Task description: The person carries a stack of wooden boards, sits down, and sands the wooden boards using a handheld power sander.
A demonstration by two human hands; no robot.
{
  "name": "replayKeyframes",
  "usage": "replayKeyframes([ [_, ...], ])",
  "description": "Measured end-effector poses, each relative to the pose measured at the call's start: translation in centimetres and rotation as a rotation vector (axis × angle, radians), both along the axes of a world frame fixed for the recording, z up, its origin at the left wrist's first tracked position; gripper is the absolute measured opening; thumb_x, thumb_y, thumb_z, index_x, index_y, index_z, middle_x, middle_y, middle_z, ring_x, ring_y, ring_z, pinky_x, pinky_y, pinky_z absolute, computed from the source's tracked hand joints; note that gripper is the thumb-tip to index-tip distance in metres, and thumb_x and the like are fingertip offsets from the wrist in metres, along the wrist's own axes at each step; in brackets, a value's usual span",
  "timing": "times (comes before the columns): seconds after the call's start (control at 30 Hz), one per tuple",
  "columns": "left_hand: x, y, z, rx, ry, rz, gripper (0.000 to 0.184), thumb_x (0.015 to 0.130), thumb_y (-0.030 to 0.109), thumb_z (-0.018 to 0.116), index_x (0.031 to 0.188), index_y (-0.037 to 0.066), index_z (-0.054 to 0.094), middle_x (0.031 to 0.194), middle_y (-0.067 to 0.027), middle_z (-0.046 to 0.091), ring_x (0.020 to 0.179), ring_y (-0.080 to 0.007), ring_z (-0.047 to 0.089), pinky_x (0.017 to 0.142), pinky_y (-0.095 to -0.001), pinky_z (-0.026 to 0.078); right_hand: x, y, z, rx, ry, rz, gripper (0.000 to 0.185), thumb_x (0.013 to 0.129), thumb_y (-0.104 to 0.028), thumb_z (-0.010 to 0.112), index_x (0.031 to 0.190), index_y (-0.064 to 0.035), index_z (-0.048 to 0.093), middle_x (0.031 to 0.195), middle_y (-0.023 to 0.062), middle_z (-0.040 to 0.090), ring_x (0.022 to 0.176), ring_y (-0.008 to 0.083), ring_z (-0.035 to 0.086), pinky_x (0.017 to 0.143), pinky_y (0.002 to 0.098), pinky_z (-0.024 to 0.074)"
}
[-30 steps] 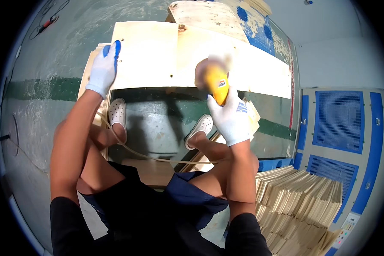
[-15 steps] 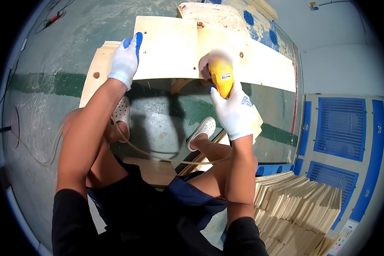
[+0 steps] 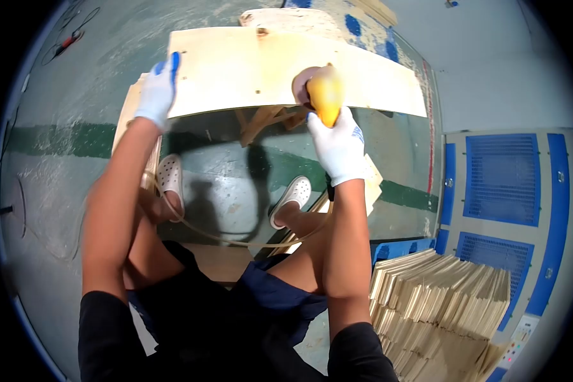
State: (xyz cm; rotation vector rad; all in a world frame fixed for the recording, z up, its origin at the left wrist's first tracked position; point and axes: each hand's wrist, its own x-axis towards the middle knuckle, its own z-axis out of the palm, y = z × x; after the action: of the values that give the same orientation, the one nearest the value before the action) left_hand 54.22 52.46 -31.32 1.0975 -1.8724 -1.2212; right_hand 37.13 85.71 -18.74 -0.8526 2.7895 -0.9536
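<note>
- Left hand (image 3: 156, 95), in a white knit glove with blue-coated fingers, at the left end of a long, pale wooden board (image 3: 229, 76). Blue thumb lies along the board's edge; the glove is a little blurred and the underside hidden, so I cannot tell whether this grip pinches the wood.
- Right hand (image 3: 340, 149), in a matching glove, grip wrapped round the narrow near end of a yellow, rounded power sander (image 3: 326, 102).
- Sander sits over the board, right of its middle, close to the near edge. Round, brownish-mauve disc (image 3: 300, 88) shows at its left side, against the wood.
- Board lies crosswise in front of the person, with dark knots and small spots. Angled brown wooden legs (image 3: 260, 125) show below its near edge.
- Pale, flexible hose (image 3: 235, 243) loops across between the knees.
- White perforated clogs (image 3: 293, 198) on both feet, planted apart on a grey-green floor with a darker green stripe (image 3: 63, 141).
- Lower right: tall stack of thin, pale wooden panels (image 3: 442, 290), beside a grey-and-blue cabinet with mesh panels (image 3: 503, 178).
- Far upper left: red-and-black tool (image 3: 65, 44) with dark cord, on the floor.
</note>
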Motion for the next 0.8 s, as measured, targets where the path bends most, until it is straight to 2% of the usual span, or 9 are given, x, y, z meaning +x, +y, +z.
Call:
replayKeyframes([
  [0.03, 0.5, -1.4, -0.4, 0.000, -0.003, -0.018, 0.075, 0.100, 0.058, 0.059, 0.133, -0.010, 0.059, 0.130, -0.0267, 0.066, 0.119, -0.0350, 0.062, 0.105, -0.0383, 0.044, -1.8, 1.2, -0.8, -0.087, -0.092, -0.045, 0.042, 0.088, -0.035, 0.074, 0.106, 0.0021, 0.065, 0.090, 0.0265, 0.072, 0.082, 0.0446, 0.071, 0.077, 0.0465, 0.0563],
  [0.1, 1.8, -3.4, 0.4, 0.122, 0.026, -0.014, 0.072, 0.100, 0.057, 0.059, 0.131, -0.009, 0.062, 0.131, -0.0282, 0.065, 0.118, -0.0355, 0.064, 0.105, -0.0377, 0.045, -2.4, 3.0, 0.9, -0.226, -0.269, -0.132, 0.036, 0.090, -0.027, 0.077, 0.109, 0.0017, 0.066, 0.085, 0.0123, 0.071, 0.068, 0.0187, 0.068, 0.067, 0.0341, 0.0547],
  [0.17, 3.6, -5.9, 0.2, -0.018, -0.056, -0.011, 0.066, 0.101, 0.054, 0.058, 0.133, -0.004, 0.064, 0.131, -0.0251, 0.067, 0.122, -0.0313, 0.063, 0.107, -0.0358, 0.043, -3.1, 5.2, 1.3, -0.410, -0.366, -0.162, 0.031, 0.093, -0.022, 0.076, 0.112, 0.0003, 0.066, 0.085, 0.0067, 0.070, 0.068, 0.0103, 0.064, 0.063, 0.0280, 0.0529],
  [0.43, 11.1, -18.5, -4.3, -0.065, 0.021, -0.119, 0.058, 0.103, 0.045, 0.062, 0.136, -0.002, 0.065, 0.131, -0.0131, 0.070, 0.117, -0.0193, 0.066, 0.104, -0.0291, 0.048, -6.6, 11.6, -0.6, -0.569, -0.384, -0.383, 0.027, 0.095, -0.017, 0.074, 0.114, -0.0010, 0.064, 0.091, 0.0032, 0.067, 0.073, 0.0110, 0.065, 0.067, 0.0269, 0.0554],
  [0.47, 11.5, -19.4, -3.9, 0.273, 0.138, -0.108, 0.056, 0.103, 0.042, 0.063, 0.137, -0.002, 0.064, 0.130, -0.0114, 0.070, 0.113, -0.0169, 0.067, 0.100, -0.0278, 0.051, -7.1, 12.1, -1.2, -0.609, -0.362, -0.373, 0.026, 0.096, -0.017, 0.074, 0.114, -0.0018, 0.065, 0.091, 0.0025, 0.067, 0.073, 0.0105, 0.064, 0.067, 0.0266, 0.0557],
  [0.5, 11.8, -19.7, -3.2, 0.612, 0.253, -0.086, 0.054, 0.103, 0.040, 0.064, 0.138, -0.002, 0.063, 0.130, -0.0096, 0.070, 0.110, -0.0145, 0.069, 0.096, -0.0266, 0.054, -7.8, 12.9, -1.7, -0.608, -0.379, -0.370, 0.037, 0.096, -0.024, 0.074, 0.122, -0.0006, 0.062, 0.105, 0.0110, 0.072, 0.081, 0.0197, 0.071, 0.071, 0.0342, 0.0624],
  [0.53, 12.1, -19.2, -2.8, 0.593, 0.344, -0.072, 0.051, 0.104, 0.036, 0.063, 0.139, -0.001, 0.062, 0.129, -0.0097, 0.070, 0.105, -0.0133, 0.071, 0.090, -0.0264, 0.058, -7.8, 13.0, -1.2, -0.646, -0.430, -0.392, 0.036, 0.096, -0.024, 0.073, 0.123, -0.0014, 0.062, 0.106, 0.0111, 0.072, 0.082, 0.0197, 0.071, 0.071, 0.0345, 0.0626],
  [0.73, 15.9, -24.6, -4.9, 0.853, 0.455, -0.080, 0.047, 0.108, 0.028, 0.052, 0.147, 0.002, 0.053, 0.140, -0.0142, 0.064, 0.121, -0.0225, 0.067, 0.102, -0.0366, 0.055, -11.2, 16.9, -1.8, -1.073, -0.731, -0.390, 0.028, 0.100, -0.027, 0.068, 0.117, -0.0058, 0.062, 0.103, 0.0086, 0.069, 0.081, 0.0201, 0.068, 0.068, 0.0364, 0.0615],
  [0.8, 17.6, -25.6, -6.0, 0.693, 0.560, -0.026, 0.049, 0.107, 0.029, 0.051, 0.146, -0.001, 0.052, 0.141, -0.0174, 0.063, 0.125, -0.0264, 0.064, 0.103, -0.0387, 0.054, -12.8, 18.9, -2.5, -1.276, -0.858, -0.248, 0.029, 0.101, -0.031, 0.067, 0.113, -0.0054, 0.061, 0.102, 0.0074, 0.068, 0.079, 0.0206, 0.067, 0.069, 0.0370, 0.0604],
])
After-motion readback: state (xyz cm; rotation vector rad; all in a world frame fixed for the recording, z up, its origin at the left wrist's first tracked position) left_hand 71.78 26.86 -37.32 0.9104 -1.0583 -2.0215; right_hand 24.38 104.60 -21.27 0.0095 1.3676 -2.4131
